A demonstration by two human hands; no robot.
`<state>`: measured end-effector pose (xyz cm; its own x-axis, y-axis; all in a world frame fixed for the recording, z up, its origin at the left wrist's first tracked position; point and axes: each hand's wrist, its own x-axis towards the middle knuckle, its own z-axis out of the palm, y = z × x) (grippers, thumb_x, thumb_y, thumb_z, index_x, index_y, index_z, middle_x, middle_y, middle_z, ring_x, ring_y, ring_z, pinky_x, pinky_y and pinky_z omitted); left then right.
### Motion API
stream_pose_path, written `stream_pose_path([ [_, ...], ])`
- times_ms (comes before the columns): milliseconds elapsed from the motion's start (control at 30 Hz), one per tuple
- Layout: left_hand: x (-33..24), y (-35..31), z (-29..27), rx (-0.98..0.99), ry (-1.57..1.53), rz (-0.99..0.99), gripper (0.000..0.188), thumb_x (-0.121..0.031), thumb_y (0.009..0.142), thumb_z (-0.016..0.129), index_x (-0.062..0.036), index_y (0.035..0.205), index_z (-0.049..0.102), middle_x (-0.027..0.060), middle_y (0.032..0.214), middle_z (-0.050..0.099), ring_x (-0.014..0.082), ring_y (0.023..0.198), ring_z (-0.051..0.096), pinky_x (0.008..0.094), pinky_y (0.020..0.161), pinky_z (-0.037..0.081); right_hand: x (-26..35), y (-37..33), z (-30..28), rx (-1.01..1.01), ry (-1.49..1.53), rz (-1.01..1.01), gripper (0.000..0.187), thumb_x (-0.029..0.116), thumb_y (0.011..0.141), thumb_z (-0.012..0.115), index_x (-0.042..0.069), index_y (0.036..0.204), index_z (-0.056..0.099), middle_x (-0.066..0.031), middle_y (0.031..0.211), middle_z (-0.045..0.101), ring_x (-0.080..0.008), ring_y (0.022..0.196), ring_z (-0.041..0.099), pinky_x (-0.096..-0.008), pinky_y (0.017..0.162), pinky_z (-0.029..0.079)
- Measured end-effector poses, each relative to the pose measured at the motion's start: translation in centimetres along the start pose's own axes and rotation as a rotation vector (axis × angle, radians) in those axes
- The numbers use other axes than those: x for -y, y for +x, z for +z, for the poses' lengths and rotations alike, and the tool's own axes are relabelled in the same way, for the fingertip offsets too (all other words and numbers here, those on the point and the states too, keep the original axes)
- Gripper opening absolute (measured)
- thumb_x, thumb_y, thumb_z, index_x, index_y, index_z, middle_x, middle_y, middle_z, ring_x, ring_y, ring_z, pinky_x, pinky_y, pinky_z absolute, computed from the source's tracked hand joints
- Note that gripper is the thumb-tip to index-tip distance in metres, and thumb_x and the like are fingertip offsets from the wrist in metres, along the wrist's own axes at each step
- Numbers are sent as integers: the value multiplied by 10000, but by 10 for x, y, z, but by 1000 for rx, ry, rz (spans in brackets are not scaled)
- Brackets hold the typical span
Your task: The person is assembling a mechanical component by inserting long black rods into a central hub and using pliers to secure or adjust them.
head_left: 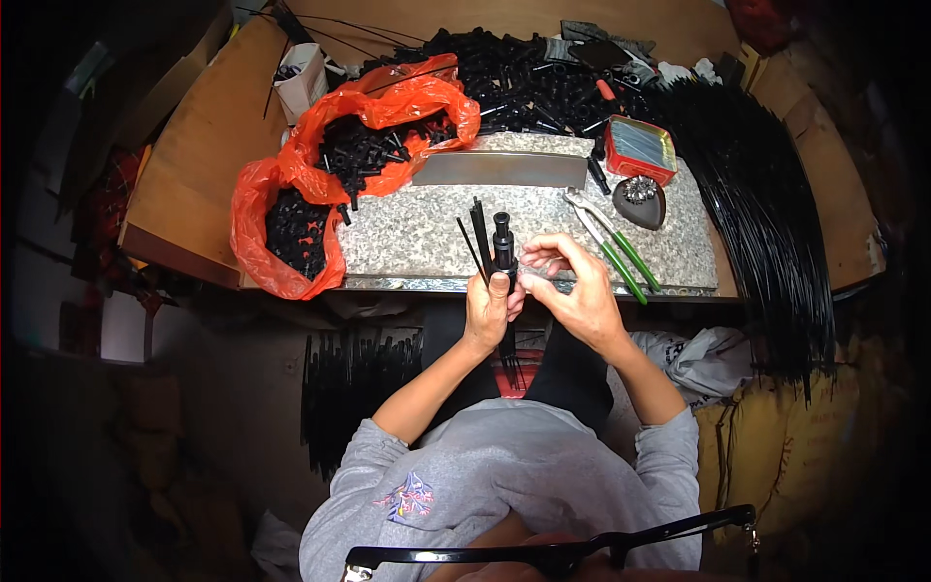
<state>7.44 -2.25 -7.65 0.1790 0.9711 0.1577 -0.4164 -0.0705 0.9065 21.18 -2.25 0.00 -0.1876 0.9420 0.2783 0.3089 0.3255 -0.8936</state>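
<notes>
My left hand (492,315) is wrapped round a black tubular piece (502,242) with stepped collars at its top. It stands nearly upright in front of the table's near edge. Several thin black rods (476,238) stick up beside the tube from the same grip, and rod ends hang below the hand. Close against the tube's right side is my right hand (582,296), with thumb and fingers bent in a pinch; what they hold, if anything, is too small to make out. Green-handled pliers (611,244) lie on the speckled stone slab (407,233), right of my hands.
Orange plastic bags (254,194) of small black parts stand at left. A metal strip (499,169) lies mid-slab, beyond it a heap of black parts (543,92). At right are a red tin (640,150), a dark dish (640,204) and a long rod bundle (756,213).
</notes>
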Motion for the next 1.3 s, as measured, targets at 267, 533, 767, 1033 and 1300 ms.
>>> stream_pose_path([
  [267,-1,0,6,-34,22,4,513,-523,858,465,-15,784,460,-21,536,399,37,443,352,183,386,265,-6,-14,19,-262,201,37,222,-4,741,624,5,950,549,-56,702,621,-106,652,592,-232,638,464],
  [533,-4,-5,2,-137,23,-16,539,-541,852,460,-4,817,453,-6,530,361,59,416,316,201,378,266,-77,-24,-52,-308,-964,122,423,198,705,686,7,1036,504,-159,961,494,-331,926,462,-431,787,371],
  [767,-4,1,1,-187,67,-48,535,-542,870,421,-13,796,438,-7,543,371,57,427,331,200,378,270,-93,-19,-58,-167,-1093,100,301,281,791,601,9,840,481,-175,853,493,-335,854,478,-425,738,382],
  [1033,-5,8,-2,-229,65,-35,555,-564,851,437,-11,799,457,-18,531,368,51,419,328,201,369,263,-16,-62,-63,454,-331,344,370,361,848,549,-9,854,542,-161,648,550,-315,610,555,-383,589,420],
  [1300,-7,8,-8,-219,51,14,554,-550,863,426,0,826,480,-36,524,359,32,412,310,188,370,241,-5,-60,-56,509,-408,264,223,183,807,610,11,860,478,-160,593,506,-349,585,529,-411,538,374],
])
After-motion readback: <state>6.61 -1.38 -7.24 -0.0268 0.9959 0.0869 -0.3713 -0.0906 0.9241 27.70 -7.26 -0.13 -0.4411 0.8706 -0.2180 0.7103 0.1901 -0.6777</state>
